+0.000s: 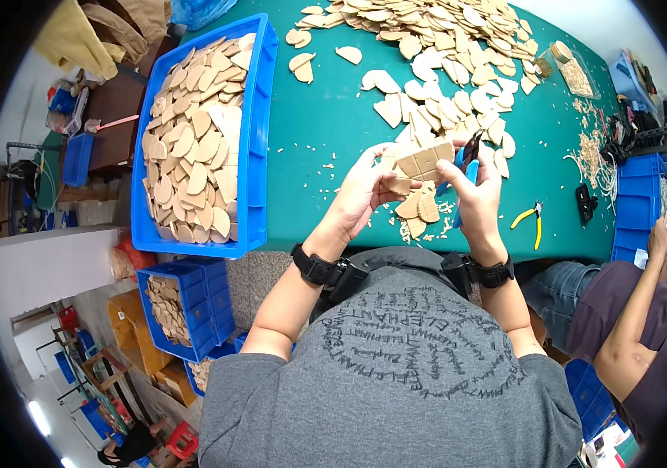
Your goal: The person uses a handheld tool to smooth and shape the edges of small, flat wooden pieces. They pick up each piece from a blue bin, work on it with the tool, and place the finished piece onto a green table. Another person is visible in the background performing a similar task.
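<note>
Over the near edge of the green table (306, 183), my left hand (365, 187) grips one end of a flat tan piece (421, 164) with grooved squares on it. My right hand (477, 199) is closed around blue-handled cutting pliers (470, 152), dark jaws pointing away from me. Its thumb presses on the piece's right end. Beneath the hands lie a few tan pieces (419, 209) among small crumbs. Just beyond them, loose half-round tan pieces (458, 109) spread toward a large heap (427, 19) at the back.
A blue crate (259, 164) full of tan pieces stands at left. Yellow-handled pliers (536, 225) and a black object (585, 203) lie at right, near a clear container (577, 78). Another person's hand (663, 230) works by a blue bin (636, 199). More filled blue crates (212, 300) stand below left.
</note>
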Tool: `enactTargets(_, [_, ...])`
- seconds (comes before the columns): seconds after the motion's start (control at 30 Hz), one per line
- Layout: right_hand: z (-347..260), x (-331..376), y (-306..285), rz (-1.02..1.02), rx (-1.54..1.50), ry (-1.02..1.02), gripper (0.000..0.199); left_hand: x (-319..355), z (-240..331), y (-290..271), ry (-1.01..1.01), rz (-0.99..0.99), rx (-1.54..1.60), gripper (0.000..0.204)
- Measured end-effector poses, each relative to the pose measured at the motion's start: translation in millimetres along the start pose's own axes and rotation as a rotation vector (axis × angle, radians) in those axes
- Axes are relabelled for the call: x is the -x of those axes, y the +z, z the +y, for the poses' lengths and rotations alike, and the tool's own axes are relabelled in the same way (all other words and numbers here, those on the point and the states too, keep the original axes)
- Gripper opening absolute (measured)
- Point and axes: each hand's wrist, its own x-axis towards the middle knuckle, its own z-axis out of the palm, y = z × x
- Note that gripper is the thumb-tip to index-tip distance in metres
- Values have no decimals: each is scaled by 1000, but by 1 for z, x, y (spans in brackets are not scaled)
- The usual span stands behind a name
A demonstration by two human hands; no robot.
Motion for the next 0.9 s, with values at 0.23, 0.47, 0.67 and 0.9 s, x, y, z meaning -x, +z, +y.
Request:
enactTargets(0.23, [16,1,7,33,-73,116,38,2,-9,18,213,25,-43,54])
enactTargets(0.47, [21,15,11,76,259,-18,37,0,-20,16,440,174,-374,36])
enactTargets(0.67, [14,16,10,-47,-40,35,32,4,-25,20,1016,189,-1374,53])
enactTargets(0.9, [12,16,-8,-108,14,91,31,13,-14,27,727,62,-991,57])
